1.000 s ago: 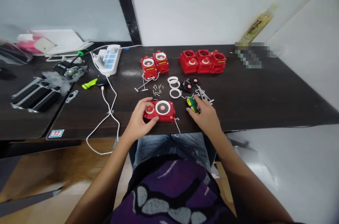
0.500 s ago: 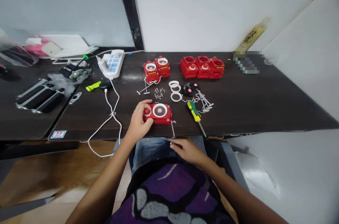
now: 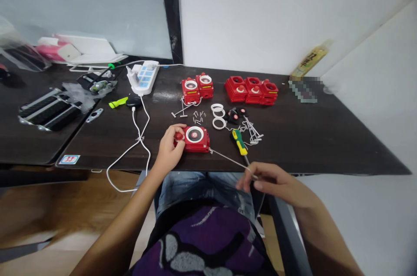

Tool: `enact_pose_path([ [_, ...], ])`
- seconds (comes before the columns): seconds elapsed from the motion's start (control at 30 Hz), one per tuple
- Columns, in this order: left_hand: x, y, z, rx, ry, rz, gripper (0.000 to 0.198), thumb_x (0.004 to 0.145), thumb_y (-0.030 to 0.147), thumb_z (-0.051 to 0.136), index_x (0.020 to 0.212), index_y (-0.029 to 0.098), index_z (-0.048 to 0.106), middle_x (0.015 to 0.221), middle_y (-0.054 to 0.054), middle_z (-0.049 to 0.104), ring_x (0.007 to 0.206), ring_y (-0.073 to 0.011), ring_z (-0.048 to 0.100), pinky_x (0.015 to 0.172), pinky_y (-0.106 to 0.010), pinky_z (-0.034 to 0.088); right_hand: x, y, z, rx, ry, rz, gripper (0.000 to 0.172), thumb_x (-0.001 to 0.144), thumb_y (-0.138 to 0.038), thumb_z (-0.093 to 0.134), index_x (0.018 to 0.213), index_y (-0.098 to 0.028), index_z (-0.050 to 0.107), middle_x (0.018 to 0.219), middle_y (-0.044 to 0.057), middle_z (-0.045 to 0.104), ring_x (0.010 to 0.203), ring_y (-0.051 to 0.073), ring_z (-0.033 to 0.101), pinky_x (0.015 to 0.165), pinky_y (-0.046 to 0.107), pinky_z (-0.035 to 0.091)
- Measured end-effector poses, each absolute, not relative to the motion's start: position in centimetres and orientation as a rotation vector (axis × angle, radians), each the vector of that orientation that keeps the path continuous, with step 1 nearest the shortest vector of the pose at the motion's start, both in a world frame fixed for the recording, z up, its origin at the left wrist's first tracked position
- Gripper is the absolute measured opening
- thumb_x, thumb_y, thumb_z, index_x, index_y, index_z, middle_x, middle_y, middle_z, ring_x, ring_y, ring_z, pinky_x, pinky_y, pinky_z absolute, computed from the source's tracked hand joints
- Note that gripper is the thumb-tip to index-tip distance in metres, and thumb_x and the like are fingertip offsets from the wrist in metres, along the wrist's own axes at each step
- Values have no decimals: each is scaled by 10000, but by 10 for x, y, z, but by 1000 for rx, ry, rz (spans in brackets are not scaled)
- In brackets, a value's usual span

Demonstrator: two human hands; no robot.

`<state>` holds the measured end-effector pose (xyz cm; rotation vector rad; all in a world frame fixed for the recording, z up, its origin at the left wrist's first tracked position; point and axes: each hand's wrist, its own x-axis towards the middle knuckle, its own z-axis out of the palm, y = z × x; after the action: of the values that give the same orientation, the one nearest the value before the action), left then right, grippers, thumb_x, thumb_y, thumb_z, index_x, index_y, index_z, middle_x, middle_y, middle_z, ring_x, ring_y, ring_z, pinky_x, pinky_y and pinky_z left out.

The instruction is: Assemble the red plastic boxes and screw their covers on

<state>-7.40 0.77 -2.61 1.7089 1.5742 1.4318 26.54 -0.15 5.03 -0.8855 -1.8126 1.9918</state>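
Note:
A red box with a white ring and a red button (image 3: 194, 139) lies near the front edge of the dark table (image 3: 309, 137). My left hand (image 3: 169, 151) is closed around its left end, thumb by the button. A thin white cord (image 3: 228, 159) runs taut from the box's right corner to my right hand (image 3: 270, 180), which pinches its end just off the table edge, above my lap. A green and yellow screwdriver (image 3: 239, 142) lies loose on the table right of the box.
Behind the box lie small screws (image 3: 197, 116), white rings (image 3: 217, 113), black parts (image 3: 235, 114) and white ties (image 3: 252, 130). Two groups of red boxes (image 3: 197, 87) (image 3: 252, 90) stand further back. A power strip (image 3: 143, 77) with a white cable (image 3: 137, 137) is at left.
My right hand let go of the screwdriver, dropped to my lap, then took the white cord and pulled it out to the right. My left hand stayed on the red box.

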Motion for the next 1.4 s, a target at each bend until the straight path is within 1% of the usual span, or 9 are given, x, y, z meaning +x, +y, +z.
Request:
enact_pose_path([
  [0.07, -76, 8, -27, 1717, 1570, 1427, 158, 824, 111, 496, 929, 225, 528, 1235, -94, 691, 1136, -256, 653, 1037, -448, 481, 279, 5, 57, -829, -1707, 2080, 377, 954, -367, 710, 1301, -228, 657, 864, 27, 701, 753, 174, 706, 764, 354, 573],
  [0.13, -81, 9, -28, 1750, 1571, 1388, 148, 828, 119, 493, 927, 224, 531, 1235, -98, 690, 1149, -264, 650, 1048, -465, 479, 285, 14, 64, -826, -1667, 2105, 540, 928, -365, 734, 1431, -241, 582, 807, -5, 648, 577, 119, 595, 587, 286, 512],
  [0.23, -90, 7, -24, 1797, 1545, 1277, 143, 846, 129, 490, 943, 224, 537, 1288, -105, 686, 1185, -276, 649, 1070, -493, 483, 282, 36, 76, -983, -1772, 1971, 483, 935, -395, 709, 1375, -205, 644, 813, 17, 662, 499, 80, 487, 462, 235, 383],
  [0.4, -87, 8, 9, 1918, 1400, 1258, 315, 909, 176, 540, 1218, 220, 590, 1543, -136, 563, 1415, -307, 552, 1192, -526, 422, 247, 78, 79, -1195, -2032, 1555, 294, 942, -380, 644, 1091, -152, 756, 853, 64, 758, 475, 72, 501, 456, 226, 398],
  [0.6, -41, 41, 45, 2221, 1288, 1084, 306, 981, 239, 609, 1280, 231, 673, 1260, -70, 756, 1183, -248, 697, 1058, -418, 538, 202, 98, 55, -1113, -2088, 1428, 241, 897, -337, 633, 994, -171, 778, 732, 14, 707, 490, 101, 554, 482, 232, 438],
  [0.83, -34, 66, 39, 2098, 1272, 935, 161, 991, 281, 634, 972, 206, 776, 891, -21, 796, 772, -168, 717, 729, -277, 529, 192, 105, 40, -1030, -2167, 1314, 256, 955, -354, 564, 932, -193, 762, 657, -33, 631, 503, 96, 529, 527, 231, 408],
  [1.0, -45, 70, 39, 2104, 1288, 906, 144, 978, 254, 632, 1001, 215, 768, 904, -20, 788, 798, -170, 718, 758, -283, 546, 186, 111, 38, -1008, -2062, 1376, 144, 931, -334, 590, 1005, -214, 624, 649, -48, 677, 504, 100, 510, 529, 231, 391],
  [1.13, -53, 83, 50, 2102, 1229, 951, 210, 918, 257, 724, 1121, 207, 744, 1009, -40, 791, 860, -175, 733, 823, -303, 581, 186, 123, 42, -987, -2081, 1438, 125, 943, -352, 575, 937, -227, 575, 685, -41, 701, 456, 89, 495, 488, 235, 393],
  [1.4, -59, 150, 76, 1963, 1093, 834, 104, 867, 268, 763, 909, 180, 797, 762, -18, 768, 690, -139, 696, 663, -263, 555, 184, 166, 57, -1011, -2095, 1330, 132, 894, -322, 608, 913, -201, 659, 683, -28, 667, 476, 95, 532, 483, 244, 416],
])
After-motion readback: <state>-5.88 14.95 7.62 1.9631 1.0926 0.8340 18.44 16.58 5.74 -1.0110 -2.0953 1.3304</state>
